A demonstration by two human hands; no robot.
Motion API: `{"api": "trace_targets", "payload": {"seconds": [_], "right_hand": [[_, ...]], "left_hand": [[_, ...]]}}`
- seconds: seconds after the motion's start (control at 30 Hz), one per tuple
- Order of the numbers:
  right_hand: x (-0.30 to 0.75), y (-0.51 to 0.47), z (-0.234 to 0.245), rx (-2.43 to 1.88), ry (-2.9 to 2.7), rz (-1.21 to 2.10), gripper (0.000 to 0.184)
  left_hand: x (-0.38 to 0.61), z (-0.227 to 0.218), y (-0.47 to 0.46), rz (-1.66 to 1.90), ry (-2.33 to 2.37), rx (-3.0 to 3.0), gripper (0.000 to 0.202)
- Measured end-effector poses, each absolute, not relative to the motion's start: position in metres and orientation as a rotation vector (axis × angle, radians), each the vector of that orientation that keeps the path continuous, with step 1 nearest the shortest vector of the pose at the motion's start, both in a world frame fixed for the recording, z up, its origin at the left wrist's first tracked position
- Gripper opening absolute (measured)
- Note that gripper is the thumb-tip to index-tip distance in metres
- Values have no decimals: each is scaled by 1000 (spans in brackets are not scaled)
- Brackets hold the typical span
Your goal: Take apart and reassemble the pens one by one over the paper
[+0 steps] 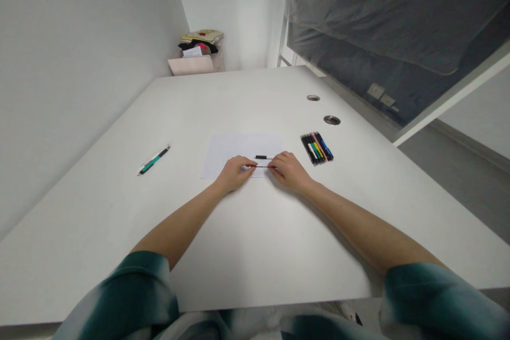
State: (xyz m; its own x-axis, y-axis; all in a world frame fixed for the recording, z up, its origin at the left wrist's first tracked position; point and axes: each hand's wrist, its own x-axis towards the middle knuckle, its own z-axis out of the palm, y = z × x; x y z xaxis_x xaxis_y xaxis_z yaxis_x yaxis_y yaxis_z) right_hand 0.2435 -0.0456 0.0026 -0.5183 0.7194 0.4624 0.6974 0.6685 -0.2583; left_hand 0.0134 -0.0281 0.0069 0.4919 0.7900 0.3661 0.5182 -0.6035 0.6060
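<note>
1. One white desk [247, 101] fills most of the head view, with a white wall [79, 64] along its far left side. A grey plastic sheet [390, 16] hangs at upper right. Past the far edge sits a pale pink cardboard box [191, 65], with cloth and papers piled on it.
2. Both forearms reach out over the desk from teal-dyed sleeves [434, 297].
3. A sheet of white paper [227, 151] lies near the middle of the desk, and the hands rest at its near edge.
4. A bundle of coloured marker pens [316, 147] lies to the right of the paper, just below two round cable grommets [332, 120]. A green and silver pen [153, 160] lies well off to the left.
5. The left hand [235, 174] and right hand [290, 172] are close together but not touching. Their fingertips [252, 164] meet a thin black rod [261, 166] from either side, and it seems to be pinched between them, though at this distance the grip is hard to be sure of.
6. A short black piece [261, 157] lies on the paper, just beyond the thin black rod.
</note>
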Motion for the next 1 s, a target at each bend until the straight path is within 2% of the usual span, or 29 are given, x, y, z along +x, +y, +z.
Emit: {"api": "trace_targets", "payload": {"seconds": [0.2,0.57,1.0], "right_hand": [[245,-45,4,-1083,-2330,41,20],[238,-51,6,-1017,-2346,160,26],[237,-50,7,-997,-2369,121,29]], "left_hand": [[11,5,-27,939,1068,2297,17],[19,12,-34,840,1073,2370,18],[20,14,-33,735,1065,2457,18]]}}
